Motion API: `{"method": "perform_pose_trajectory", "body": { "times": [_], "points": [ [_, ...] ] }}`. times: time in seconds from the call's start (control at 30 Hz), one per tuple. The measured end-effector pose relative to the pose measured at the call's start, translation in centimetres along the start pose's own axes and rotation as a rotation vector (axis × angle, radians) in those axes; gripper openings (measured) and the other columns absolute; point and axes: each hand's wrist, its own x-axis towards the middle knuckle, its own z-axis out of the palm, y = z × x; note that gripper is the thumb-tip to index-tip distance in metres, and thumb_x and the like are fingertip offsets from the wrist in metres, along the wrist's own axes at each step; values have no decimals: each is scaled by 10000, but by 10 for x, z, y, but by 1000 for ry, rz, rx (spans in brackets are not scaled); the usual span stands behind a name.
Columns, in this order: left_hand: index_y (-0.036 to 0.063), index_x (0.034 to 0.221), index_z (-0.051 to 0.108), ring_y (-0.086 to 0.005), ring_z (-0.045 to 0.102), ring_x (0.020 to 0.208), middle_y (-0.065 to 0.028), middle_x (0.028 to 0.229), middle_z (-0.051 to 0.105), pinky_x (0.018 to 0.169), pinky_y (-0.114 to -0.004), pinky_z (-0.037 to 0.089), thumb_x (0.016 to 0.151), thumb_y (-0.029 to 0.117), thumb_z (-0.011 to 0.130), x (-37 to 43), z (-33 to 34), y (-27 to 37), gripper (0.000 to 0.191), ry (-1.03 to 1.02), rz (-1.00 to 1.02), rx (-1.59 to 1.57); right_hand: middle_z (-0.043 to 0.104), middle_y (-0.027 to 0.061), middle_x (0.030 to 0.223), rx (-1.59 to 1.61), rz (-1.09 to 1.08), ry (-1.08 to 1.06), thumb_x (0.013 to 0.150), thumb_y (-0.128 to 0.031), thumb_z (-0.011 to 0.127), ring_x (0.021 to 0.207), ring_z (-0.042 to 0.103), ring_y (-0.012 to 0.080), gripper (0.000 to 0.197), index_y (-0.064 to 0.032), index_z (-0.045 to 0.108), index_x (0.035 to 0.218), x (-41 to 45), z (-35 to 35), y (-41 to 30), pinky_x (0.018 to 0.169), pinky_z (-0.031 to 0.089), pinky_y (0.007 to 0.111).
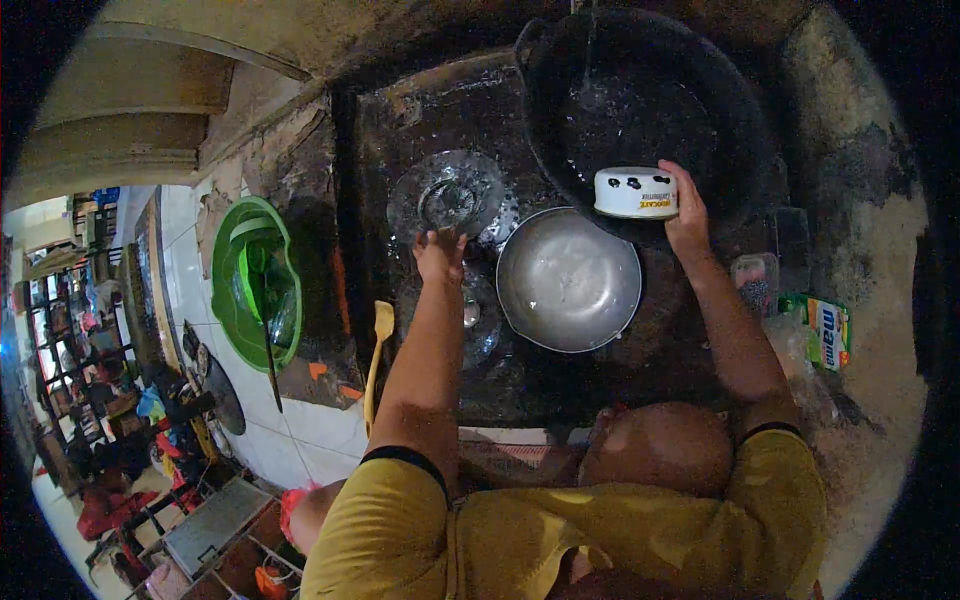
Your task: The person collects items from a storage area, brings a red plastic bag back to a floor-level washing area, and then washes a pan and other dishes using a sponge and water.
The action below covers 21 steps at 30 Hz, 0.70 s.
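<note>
My right hand [686,214] grips the side of a white bowl with dark printed marks and lettering [634,196], held over the near edge of a big black basin [645,97]. A thin stream of water falls into the basin. My left hand [441,257] is at the near rim of a clear glass plate [450,193]; whether it grips the plate cannot be told. A round metal pan [568,279] lies between my arms. Another clear glass piece [484,330], perhaps a lid, lies partly hidden beside my left forearm.
A green plastic basin [294,300] with dishes stands at left, on white tiles. A wooden spatula [382,322] lies beside my left arm. At right are a clear plastic tub [754,281] and a green detergent packet [829,334] near a stained wall.
</note>
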Motion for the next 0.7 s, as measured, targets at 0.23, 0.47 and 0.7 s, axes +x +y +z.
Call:
{"method": "perform_pose_trajectory", "body": {
  "times": [0.23,0.47,0.7],
  "points": [
    [153,1043,364,-260,560,771,-109,908,514,569,-355,519,862,140,420,21,11,-24,190,-56,-116,-155,486,141,1107,-78,-6,-23,676,147,434,1040,482,244,494,-26,402,1138,-1,3,-2,881,381,312],
    [44,921,450,-230,547,689,-71,848,513,718,-448,464,837,153,439,31,20,-34,138,33,-272,23,472,145,1131,-180,-68,5,623,153,473,1037,482,288,555,-22,390,1142,-4,-1,15,868,402,338],
    [58,1221,310,-211,530,786,-94,968,509,709,-343,434,789,113,509,32,-32,-20,479,8,-222,105,472,184,1083,-114,78,38,658,122,428,1034,464,300,516,-20,367,1150,9,5,40,906,342,343]
  ]
}}
